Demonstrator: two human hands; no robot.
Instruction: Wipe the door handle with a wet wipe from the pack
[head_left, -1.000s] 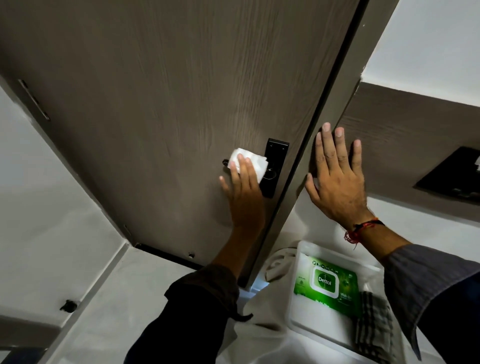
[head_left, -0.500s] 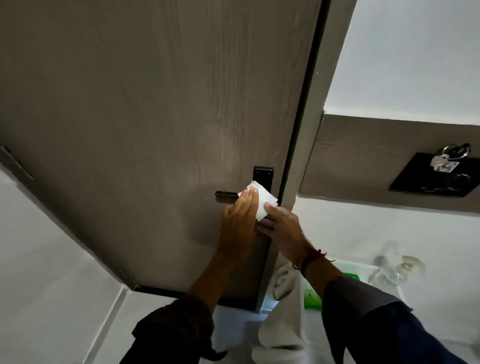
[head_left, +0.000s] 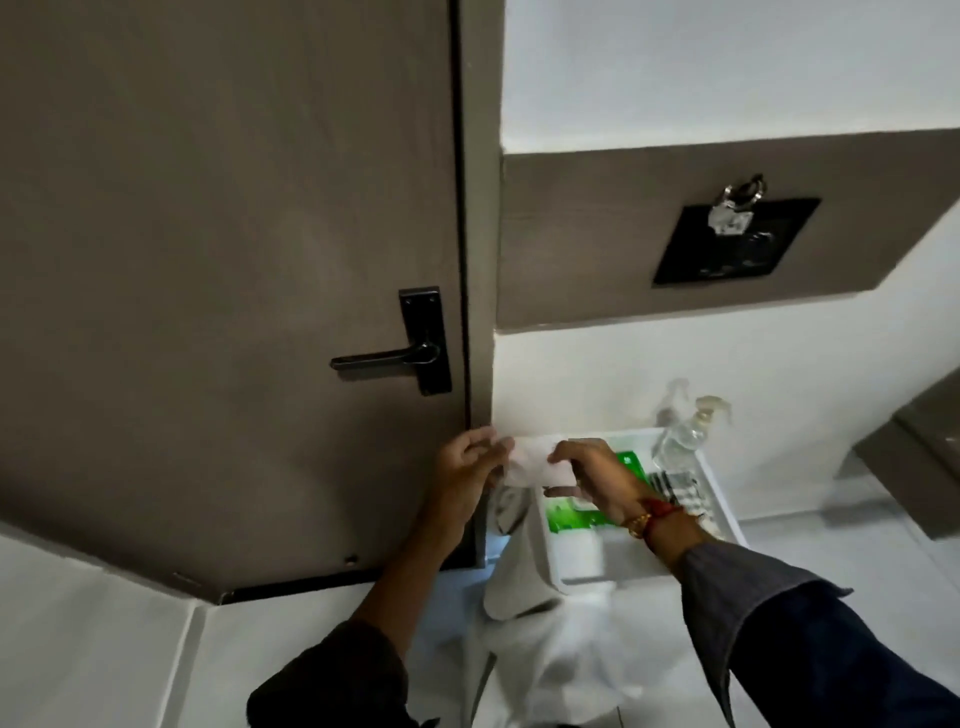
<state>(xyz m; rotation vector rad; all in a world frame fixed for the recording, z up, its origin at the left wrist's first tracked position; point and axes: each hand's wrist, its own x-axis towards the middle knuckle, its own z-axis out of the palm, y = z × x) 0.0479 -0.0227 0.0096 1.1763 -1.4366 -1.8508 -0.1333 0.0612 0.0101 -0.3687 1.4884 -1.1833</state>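
Holding wet wipe (head_left: 530, 465) between left hand (head_left: 465, 478), right hand (head_left: 597, 475), below door handle (head_left: 387, 358).

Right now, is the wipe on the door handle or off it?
Off it. Both hands, left hand and right hand, hold the wipe below the bare handle.

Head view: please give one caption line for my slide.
Both hands, left and right, hold the wet wipe below the bare door handle.
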